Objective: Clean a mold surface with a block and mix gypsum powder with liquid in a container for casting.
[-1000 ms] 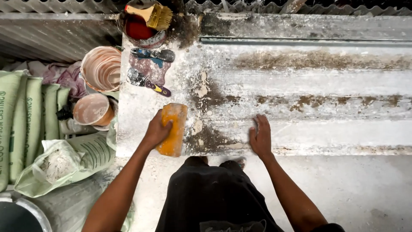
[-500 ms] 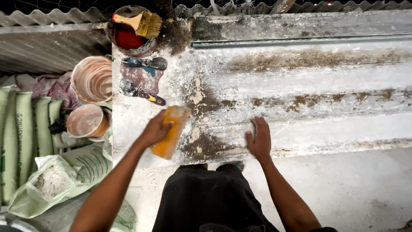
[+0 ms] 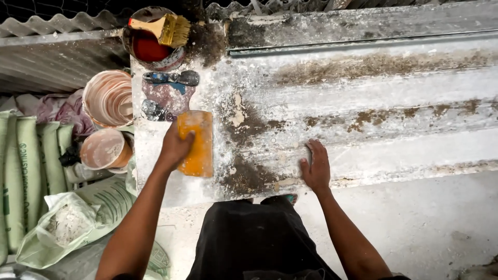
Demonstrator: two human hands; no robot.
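— What's the left hand [image 3: 175, 148] doing?

— It grips an orange trowel pad [image 3: 195, 143] by its left edge, pressed flat on the white, stained corrugated sheet [image 3: 363, 103].

— And the right hand [image 3: 315, 168]?

— Spread open, palm down on the same sheet, well to the right of the pad, holding nothing.

— What sits beyond the left hand?

— A scraper [image 3: 171, 78] and a smaller tool [image 3: 151, 110] just past its fingers; farther on, a tin of red paint [image 3: 149, 49] with a brush [image 3: 162, 27] across it. Two buckets [image 3: 107, 98] stand to its left.
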